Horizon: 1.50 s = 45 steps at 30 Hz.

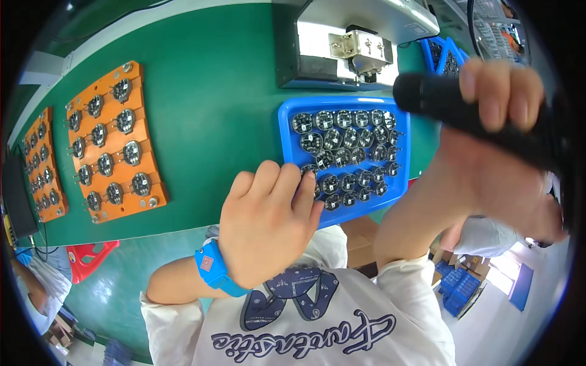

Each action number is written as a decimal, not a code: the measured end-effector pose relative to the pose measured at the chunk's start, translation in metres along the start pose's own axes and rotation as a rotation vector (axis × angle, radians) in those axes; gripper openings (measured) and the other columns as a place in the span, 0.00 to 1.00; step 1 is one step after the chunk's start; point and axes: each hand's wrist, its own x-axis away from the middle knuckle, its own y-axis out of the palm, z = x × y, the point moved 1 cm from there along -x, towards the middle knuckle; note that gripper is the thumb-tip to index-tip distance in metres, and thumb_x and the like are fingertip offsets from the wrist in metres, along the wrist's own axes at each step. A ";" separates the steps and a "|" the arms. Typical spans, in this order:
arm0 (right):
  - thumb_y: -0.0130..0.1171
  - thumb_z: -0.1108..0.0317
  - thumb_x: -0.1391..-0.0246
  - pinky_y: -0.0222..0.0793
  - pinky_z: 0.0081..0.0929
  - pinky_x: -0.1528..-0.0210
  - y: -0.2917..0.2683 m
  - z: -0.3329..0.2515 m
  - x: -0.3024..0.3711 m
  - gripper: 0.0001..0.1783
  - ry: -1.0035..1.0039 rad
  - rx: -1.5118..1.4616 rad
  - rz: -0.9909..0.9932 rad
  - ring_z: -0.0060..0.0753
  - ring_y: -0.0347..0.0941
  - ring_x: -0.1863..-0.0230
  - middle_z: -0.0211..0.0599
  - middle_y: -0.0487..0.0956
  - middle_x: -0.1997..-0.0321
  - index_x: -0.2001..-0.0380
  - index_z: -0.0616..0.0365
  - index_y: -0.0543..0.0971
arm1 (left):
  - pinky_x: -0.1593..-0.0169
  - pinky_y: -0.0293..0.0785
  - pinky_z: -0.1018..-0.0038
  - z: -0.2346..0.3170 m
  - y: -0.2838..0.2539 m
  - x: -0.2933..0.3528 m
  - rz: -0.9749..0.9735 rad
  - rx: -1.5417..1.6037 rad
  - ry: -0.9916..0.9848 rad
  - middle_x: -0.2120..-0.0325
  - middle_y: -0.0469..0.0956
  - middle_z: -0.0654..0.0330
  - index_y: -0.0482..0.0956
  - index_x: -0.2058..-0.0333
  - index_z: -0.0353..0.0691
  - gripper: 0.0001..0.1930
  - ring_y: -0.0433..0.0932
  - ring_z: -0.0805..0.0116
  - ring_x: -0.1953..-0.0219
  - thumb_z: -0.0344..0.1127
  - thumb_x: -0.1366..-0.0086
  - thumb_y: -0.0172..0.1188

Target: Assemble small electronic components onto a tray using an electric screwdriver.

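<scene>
From my seat the relation that counts is left hand [265,222] to blue tray [287,131]. The tray sits on the green desk [213,91] straight ahead of that hand, and the left fingertips [303,183] are curled down onto the tray's near-left corner, touching or just over the round dark parts [345,152] packed there in rows. I cannot tell whether that grip has pinched 1 of them; the knuckles hide the pads.

My right hand [506,122] is raised above the tray's right edge, its grip wrapped around a black cylindrical tool [439,97] whose long axis runs from upper left down to the right.

So the left hand is the nearer one. 2 orange fixture boards [116,143] lie well apart to the left.
</scene>
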 end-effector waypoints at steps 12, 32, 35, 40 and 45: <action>0.66 0.35 0.65 0.61 0.34 0.57 -0.009 0.019 -0.018 0.41 0.058 -0.079 -0.035 0.31 0.68 0.67 0.30 0.70 0.68 0.52 0.54 0.75 | 0.65 0.62 0.65 -0.033 -0.026 0.009 0.166 0.148 -0.046 0.71 0.69 0.61 0.89 0.56 0.39 0.23 0.65 0.61 0.70 0.22 0.55 0.64; 0.59 0.27 0.40 0.71 0.40 0.70 0.014 0.038 0.069 0.49 0.127 -0.068 -0.028 0.36 0.73 0.74 0.38 0.76 0.67 0.31 0.53 0.64 | 0.64 0.65 0.66 -0.042 -0.017 -0.002 0.127 0.178 0.072 0.68 0.67 0.60 0.91 0.57 0.45 0.28 0.67 0.59 0.66 0.20 0.62 0.65; 0.59 0.27 0.40 0.71 0.39 0.70 0.000 0.040 0.061 0.48 0.119 -0.089 -0.181 0.36 0.74 0.74 0.38 0.76 0.67 0.31 0.52 0.64 | 0.63 0.65 0.65 -0.039 -0.013 -0.005 0.081 0.153 0.097 0.68 0.66 0.61 0.91 0.58 0.46 0.26 0.67 0.59 0.65 0.21 0.60 0.66; 0.59 0.27 0.40 0.71 0.39 0.70 0.000 0.038 0.059 0.47 0.123 -0.092 -0.288 0.36 0.74 0.74 0.38 0.76 0.67 0.33 0.52 0.64 | 0.62 0.63 0.64 -0.038 -0.006 -0.009 0.040 0.128 0.110 0.66 0.67 0.61 0.91 0.59 0.45 0.21 0.68 0.59 0.62 0.23 0.55 0.66; 0.59 0.27 0.40 0.71 0.40 0.70 0.008 0.041 0.062 0.46 0.137 -0.053 -0.211 0.37 0.74 0.74 0.39 0.76 0.67 0.35 0.53 0.65 | 0.62 0.63 0.63 -0.036 -0.006 -0.012 0.025 0.109 0.112 0.66 0.68 0.61 0.91 0.59 0.45 0.20 0.69 0.59 0.62 0.24 0.54 0.66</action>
